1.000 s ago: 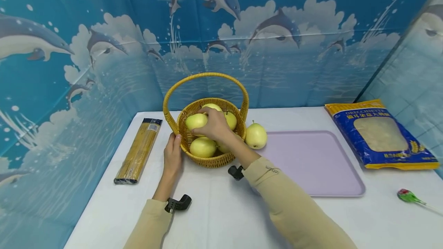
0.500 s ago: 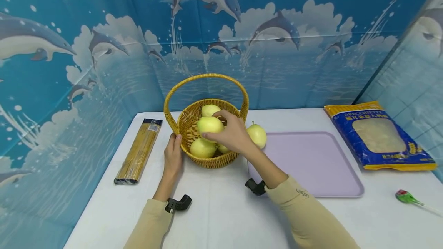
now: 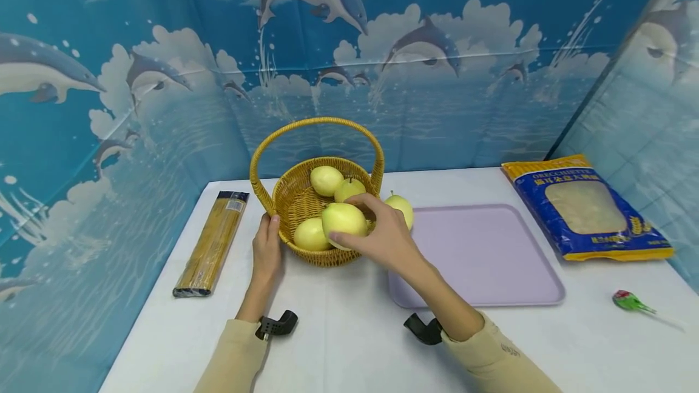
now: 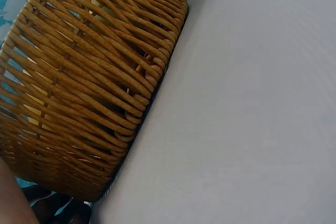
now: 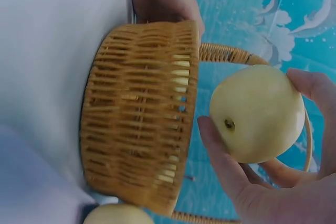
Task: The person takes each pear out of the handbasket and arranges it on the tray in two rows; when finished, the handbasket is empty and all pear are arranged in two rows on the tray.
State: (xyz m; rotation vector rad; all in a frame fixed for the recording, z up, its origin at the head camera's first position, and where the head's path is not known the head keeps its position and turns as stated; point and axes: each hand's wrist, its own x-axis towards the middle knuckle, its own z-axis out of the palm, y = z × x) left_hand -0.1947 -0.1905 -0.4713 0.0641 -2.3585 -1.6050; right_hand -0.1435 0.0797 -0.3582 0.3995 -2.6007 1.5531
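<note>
My right hand (image 3: 389, 236) pinches a pale yellow-green pear (image 3: 341, 221) between thumb and fingers, above the near right rim of a wicker basket (image 3: 326, 259). In the right wrist view the pear (image 5: 257, 114) is seen apart from the basket rim. At the basket's left side my left hand (image 3: 266, 251) holds the wall, its thumb near the rim; its fingers are mostly hidden. Inside lie a back pear (image 3: 326, 181), a pear with a stem (image 3: 349, 189) and a front pear (image 3: 310, 235). The raised hand hides part of the basket.
Another pear (image 3: 403, 208) sits between the basket and a lilac tray (image 3: 480, 250). On the left lies a packet of long noodles (image 3: 214, 241). At right are a blue and yellow orecchiette bag (image 3: 590, 208) and a lollipop (image 3: 629, 301). A dolphin-print curtain (image 3: 327, 96) stands behind.
My right hand has lifted the pear out of the basket's middle and brought it right and nearer, to above the near rim. The left hand stays at the basket's side.
</note>
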